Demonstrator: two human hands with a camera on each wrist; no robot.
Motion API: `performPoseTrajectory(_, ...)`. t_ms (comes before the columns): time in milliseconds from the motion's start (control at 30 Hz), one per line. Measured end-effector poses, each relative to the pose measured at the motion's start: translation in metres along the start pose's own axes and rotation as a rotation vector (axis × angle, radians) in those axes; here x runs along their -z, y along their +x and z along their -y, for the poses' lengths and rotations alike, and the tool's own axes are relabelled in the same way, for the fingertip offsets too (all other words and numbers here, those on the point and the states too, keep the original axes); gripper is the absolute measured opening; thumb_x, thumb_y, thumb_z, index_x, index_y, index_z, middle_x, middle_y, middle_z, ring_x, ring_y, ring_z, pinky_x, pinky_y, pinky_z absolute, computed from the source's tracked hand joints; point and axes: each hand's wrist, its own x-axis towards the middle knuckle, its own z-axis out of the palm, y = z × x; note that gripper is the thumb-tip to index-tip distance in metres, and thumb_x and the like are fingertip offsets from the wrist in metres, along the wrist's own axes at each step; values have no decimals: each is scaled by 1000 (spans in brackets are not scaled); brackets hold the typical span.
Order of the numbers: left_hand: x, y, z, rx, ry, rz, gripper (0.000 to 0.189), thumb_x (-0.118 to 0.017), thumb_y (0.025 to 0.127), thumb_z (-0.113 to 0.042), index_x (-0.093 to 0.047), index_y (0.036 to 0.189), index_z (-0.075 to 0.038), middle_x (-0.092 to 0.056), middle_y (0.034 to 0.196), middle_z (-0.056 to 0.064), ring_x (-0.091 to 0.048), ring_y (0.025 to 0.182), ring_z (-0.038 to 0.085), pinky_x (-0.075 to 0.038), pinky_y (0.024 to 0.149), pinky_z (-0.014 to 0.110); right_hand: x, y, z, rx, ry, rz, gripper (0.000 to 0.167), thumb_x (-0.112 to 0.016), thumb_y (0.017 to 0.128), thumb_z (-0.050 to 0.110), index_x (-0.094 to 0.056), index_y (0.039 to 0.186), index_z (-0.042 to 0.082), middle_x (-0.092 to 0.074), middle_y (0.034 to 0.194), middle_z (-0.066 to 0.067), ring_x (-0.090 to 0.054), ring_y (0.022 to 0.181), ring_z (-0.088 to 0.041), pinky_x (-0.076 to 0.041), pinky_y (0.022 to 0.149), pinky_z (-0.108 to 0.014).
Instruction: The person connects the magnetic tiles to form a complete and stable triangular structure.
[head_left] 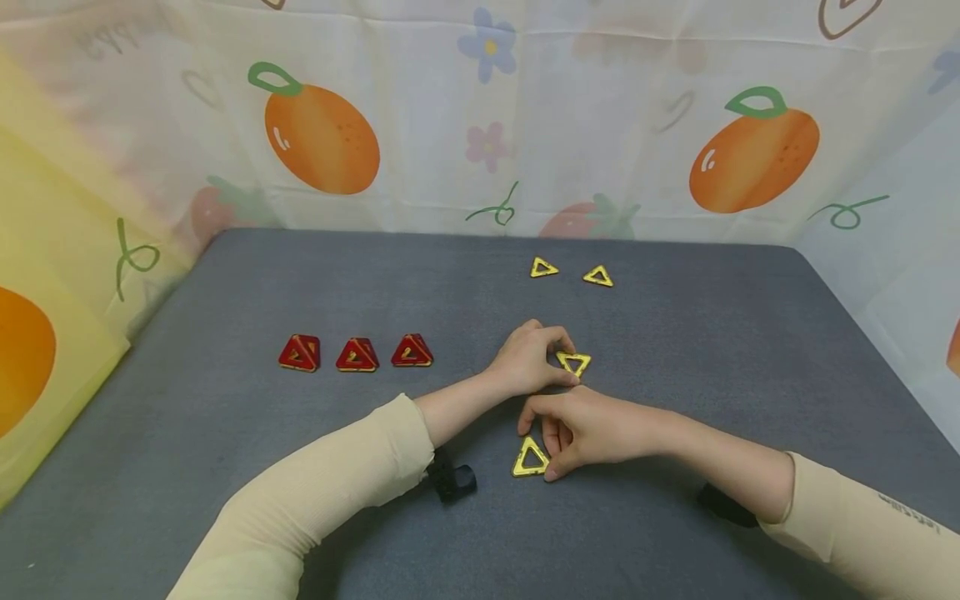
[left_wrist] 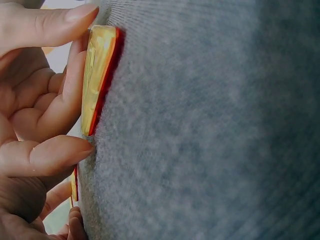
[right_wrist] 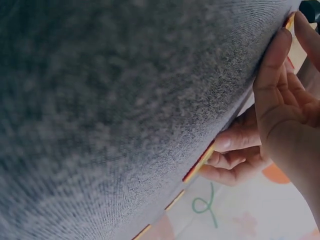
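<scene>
My left hand (head_left: pixel 534 358) pinches a yellow triangular tile (head_left: pixel 587 358) by its edges, thumb on the near side and forefinger on the far side. Nearer the body, my right hand (head_left: pixel 592 425) grips another yellow triangular tile (head_left: pixel 517 470), its thumb at one corner and its forefinger close to the tip. In the left wrist view this near tile (left_wrist: pixel 100 80) shows a yellow top and a red underside, low over the cloth. The right wrist view catches the left hand's tile (right_wrist: pixel 200 161) edge-on between its fingertips.
Three red pyramids with yellow edges, the middle pyramid (head_left: pixel 357 356) among them, stand in a row on the left. Farther back lie two more yellow triangles, a left one (head_left: pixel 551 271) and a right one (head_left: pixel 604 282). Grey cloth (head_left: pixel 712 333) covers the table; a patterned curtain (head_left: pixel 420 108) hangs behind.
</scene>
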Motion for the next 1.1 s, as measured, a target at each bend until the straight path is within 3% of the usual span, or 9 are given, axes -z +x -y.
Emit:
performPoseTrajectory(300,0,0,-1,20,-24,-1,39,-82,82,-30,-68,116,-16,-58,109,10,-50,92,17,-35,70,22,-3,0,0,5,-27,-19,39,-82,81,17,-60,114,18,-59,74,8,-54,55,-1,-49,55,-19)
performPoseTrajectory(567,3,-1,2,49,-112,-61,37,-87,76,-23,-67,105,-12,-64,100,8,-54,81,15,-39,66,20,-4,1,-1,12,-51,-30,38,-82,80,18,-60,111,20,-60,72,10,-54,54,0,-48,55,-18)
performPoseTrajectory(767,9,-4,6,73,-180,-111,20,-78,85,-14,-67,100,-10,-70,94,8,-62,77,15,-43,63,19,-4,2,-1,20,-39,-38,37,-83,79,17,-62,110,20,-61,72,9,-55,55,0,-49,55,-19)
performPoseTrajectory(933,19,-13,12,63,-255,-80,9,-71,91,-10,-66,99,-8,-71,85,11,-68,70,14,-46,58,19,-4,2,-1,14,-39,-37,37,-83,80,18,-62,110,20,-61,72,9,-56,55,0,-49,56,-19)
performPoseTrajectory(1100,31,-28,15,59,-274,-30,9,-71,90,-11,-67,98,-9,-72,78,10,-69,65,13,-52,59,22,-4,1,-2,11,-36,-39,37,-83,79,17,-62,110,20,-62,72,9,-55,55,0,-49,56,-19)
